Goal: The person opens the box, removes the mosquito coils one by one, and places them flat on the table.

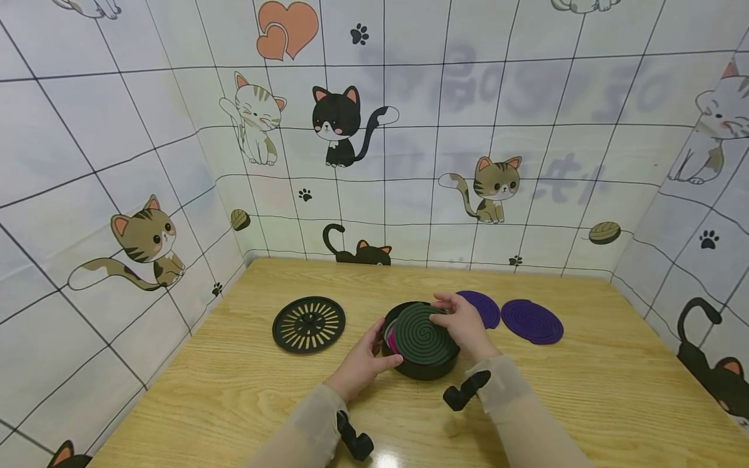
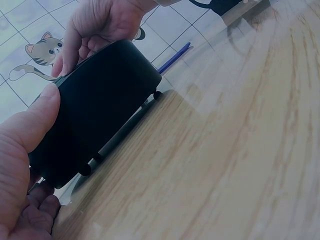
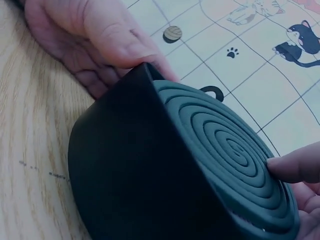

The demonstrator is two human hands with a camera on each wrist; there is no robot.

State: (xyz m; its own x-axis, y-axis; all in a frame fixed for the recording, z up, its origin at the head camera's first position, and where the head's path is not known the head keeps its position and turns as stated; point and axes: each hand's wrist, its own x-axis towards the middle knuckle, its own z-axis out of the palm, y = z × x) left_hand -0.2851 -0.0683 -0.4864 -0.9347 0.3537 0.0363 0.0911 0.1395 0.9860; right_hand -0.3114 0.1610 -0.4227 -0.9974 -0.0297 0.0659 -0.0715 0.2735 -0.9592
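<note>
A dark green spiral mosquito coil (image 1: 422,335) lies over the mouth of a round black mosquito coil holder (image 1: 426,372). A strip of pink and a pale edge show beneath it on the left. My left hand (image 1: 364,361) grips the holder's left side, thumb towards the rim. With thumb on top and fingers at the far edge, my right hand (image 1: 465,327) holds the green coil. In the right wrist view the coil (image 3: 232,150) sits at about rim height. Short feet show under the holder (image 2: 100,110) in the left wrist view.
To the left, a black slotted round lid (image 1: 309,324) lies on the wooden table (image 1: 246,403). Two purple coils rest on the right: one (image 1: 482,309) partly behind my right hand, the other (image 1: 532,322) farther right. Cat-printed sheeting (image 1: 409,143) stands around the back and sides.
</note>
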